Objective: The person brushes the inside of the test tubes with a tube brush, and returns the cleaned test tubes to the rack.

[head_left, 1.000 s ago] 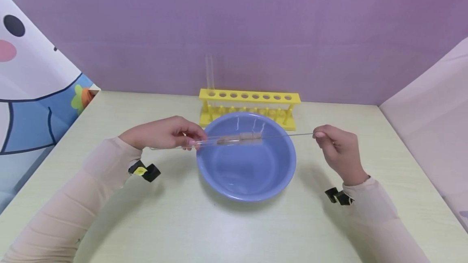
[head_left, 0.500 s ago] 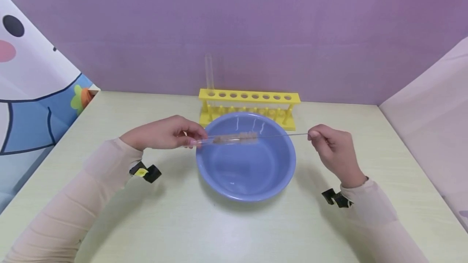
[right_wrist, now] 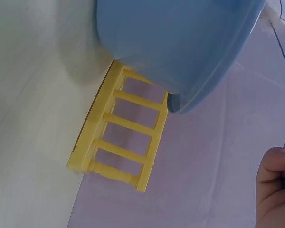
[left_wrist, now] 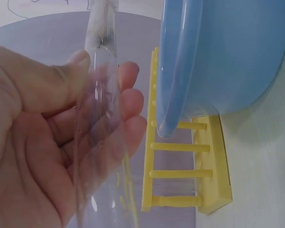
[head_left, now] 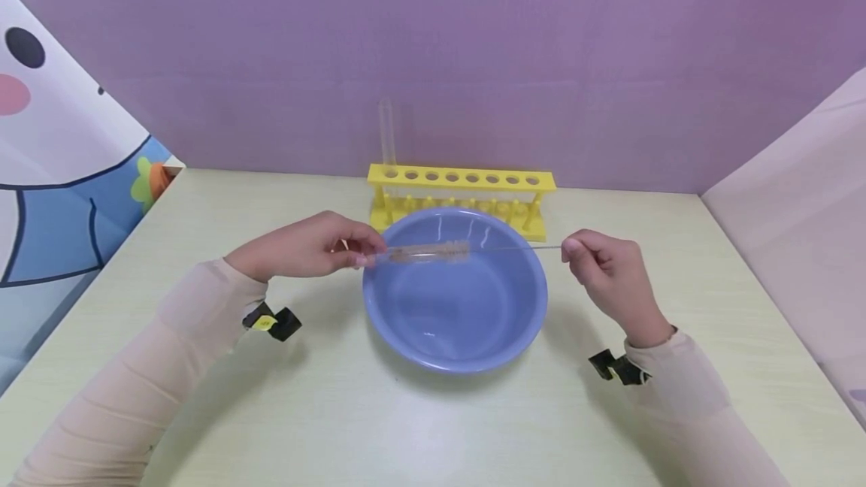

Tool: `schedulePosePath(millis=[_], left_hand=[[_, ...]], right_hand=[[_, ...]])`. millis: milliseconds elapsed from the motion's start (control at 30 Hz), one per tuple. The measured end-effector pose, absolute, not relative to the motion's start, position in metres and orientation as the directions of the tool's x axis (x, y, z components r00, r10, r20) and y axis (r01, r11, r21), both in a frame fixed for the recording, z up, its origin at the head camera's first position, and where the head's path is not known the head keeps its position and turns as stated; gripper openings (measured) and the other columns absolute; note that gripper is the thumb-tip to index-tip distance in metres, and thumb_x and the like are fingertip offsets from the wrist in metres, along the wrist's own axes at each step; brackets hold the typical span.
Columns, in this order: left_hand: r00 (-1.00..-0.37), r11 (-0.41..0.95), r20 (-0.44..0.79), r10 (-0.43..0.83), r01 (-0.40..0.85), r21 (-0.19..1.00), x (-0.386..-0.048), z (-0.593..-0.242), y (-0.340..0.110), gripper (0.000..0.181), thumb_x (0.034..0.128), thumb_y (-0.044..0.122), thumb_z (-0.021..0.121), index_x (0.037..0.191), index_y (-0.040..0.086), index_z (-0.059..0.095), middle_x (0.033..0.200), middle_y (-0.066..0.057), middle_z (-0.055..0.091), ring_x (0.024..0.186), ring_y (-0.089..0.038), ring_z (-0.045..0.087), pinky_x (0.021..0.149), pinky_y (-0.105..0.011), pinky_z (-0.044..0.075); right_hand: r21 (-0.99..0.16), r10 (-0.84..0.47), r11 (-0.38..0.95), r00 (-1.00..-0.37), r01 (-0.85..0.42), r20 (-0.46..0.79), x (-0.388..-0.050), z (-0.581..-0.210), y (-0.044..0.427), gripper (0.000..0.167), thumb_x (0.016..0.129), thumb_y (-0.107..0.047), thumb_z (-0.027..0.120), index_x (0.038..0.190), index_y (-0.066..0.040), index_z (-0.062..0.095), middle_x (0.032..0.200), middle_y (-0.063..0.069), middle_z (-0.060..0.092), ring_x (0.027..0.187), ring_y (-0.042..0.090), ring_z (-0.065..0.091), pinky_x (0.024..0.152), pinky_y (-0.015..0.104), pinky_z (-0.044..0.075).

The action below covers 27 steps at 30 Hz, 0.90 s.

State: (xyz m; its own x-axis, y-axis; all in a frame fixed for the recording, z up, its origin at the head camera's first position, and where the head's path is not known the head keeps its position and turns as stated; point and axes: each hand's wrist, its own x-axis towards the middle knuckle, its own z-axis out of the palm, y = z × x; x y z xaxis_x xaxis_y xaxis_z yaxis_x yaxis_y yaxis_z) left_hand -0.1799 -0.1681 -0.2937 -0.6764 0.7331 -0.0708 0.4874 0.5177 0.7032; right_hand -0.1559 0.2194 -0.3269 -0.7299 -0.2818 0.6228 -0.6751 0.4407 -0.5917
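Observation:
My left hand (head_left: 314, 246) holds a clear glass test tube (left_wrist: 104, 199) lying nearly level, thumb on one side and fingers on the other. Pale bristles of a test tube brush (head_left: 429, 251) sit inside the tube, over the blue basin (head_left: 453, 361). From the bristles a thin twisted wire (head_left: 514, 248) runs right to my right hand (head_left: 612, 276), which pinches its end between thumb and curled fingers. Just a corner of that hand shows in the right wrist view. Where the tube's mouth ends is hard to make out in the head view.
Behind the basin stands a yellow test tube rack (head_left: 462, 178), its lower part partly hidden by the rim. Another clear test tube (head_left: 387, 134) stands upright in the rack's leftmost hole. A purple backdrop (head_left: 446, 58) rises behind the pale table (head_left: 433, 427).
My right hand has moved left in small steps, and the brush's bristles have shifted left with it. The left hand has barely moved and keeps its hold on the test tube.

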Motion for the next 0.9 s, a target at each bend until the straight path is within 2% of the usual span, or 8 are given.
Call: schedulePosePath(millis=[233, 500, 700, 900], left_hand=[[-0.691, 0.537, -0.055, 0.721, 0.507, 0.675, -0.179, -0.294, -0.164, 0.024, 0.0897, -0.001, 0.059, 0.112, 0.007, 0.066, 0.092, 0.0, 0.067, 0.08, -0.013, 0.059, 0.068, -0.029, 0.051], [-0.706, 0.569, -0.018, 0.708, 0.554, 0.608, -0.177, -0.295, -0.159, 0.024, 0.0878, 0.001, 0.063, 0.111, 0.007, 0.066, 0.097, -0.002, 0.068, 0.078, -0.013, 0.06, 0.066, -0.028, 0.051], [-0.712, 0.58, 0.019, 0.702, 0.588, 0.564, -0.176, -0.296, -0.156, 0.023, 0.0868, 0.0, 0.064, 0.108, 0.007, 0.067, 0.094, -0.002, 0.068, 0.076, -0.011, 0.058, 0.065, -0.027, 0.051], [-0.717, 0.601, 0.046, 0.695, 0.614, 0.512, -0.172, -0.294, -0.15, 0.024, 0.0857, 0.001, 0.066, 0.109, 0.006, 0.067, 0.096, -0.002, 0.069, 0.08, -0.01, 0.061, 0.069, -0.025, 0.052]], right_hand=[[-0.648, -0.258, 0.444, -0.781, -0.619, 0.569, -0.154, -0.326, 0.216, 0.027, 0.087, 0.012, 0.057, 0.069, -0.008, 0.06, 0.05, -0.006, 0.043, 0.043, 0.002, 0.037, 0.041, 0.019, 0.031], [-0.719, -0.256, 0.427, -0.836, -0.549, 0.486, -0.152, -0.323, 0.213, 0.027, 0.092, 0.006, 0.053, 0.07, -0.008, 0.058, 0.048, -0.005, 0.041, 0.042, 0.006, 0.037, 0.041, 0.022, 0.032], [-0.761, -0.248, 0.431, -0.875, -0.484, 0.416, -0.151, -0.319, 0.212, 0.027, 0.094, 0.0, 0.051, 0.069, -0.007, 0.057, 0.045, -0.005, 0.039, 0.041, 0.008, 0.036, 0.041, 0.025, 0.031], [-0.825, -0.238, 0.404, -0.916, -0.395, 0.322, -0.147, -0.315, 0.209, 0.029, 0.097, -0.007, 0.05, 0.07, -0.003, 0.056, 0.043, -0.001, 0.038, 0.039, 0.011, 0.035, 0.04, 0.028, 0.03]])
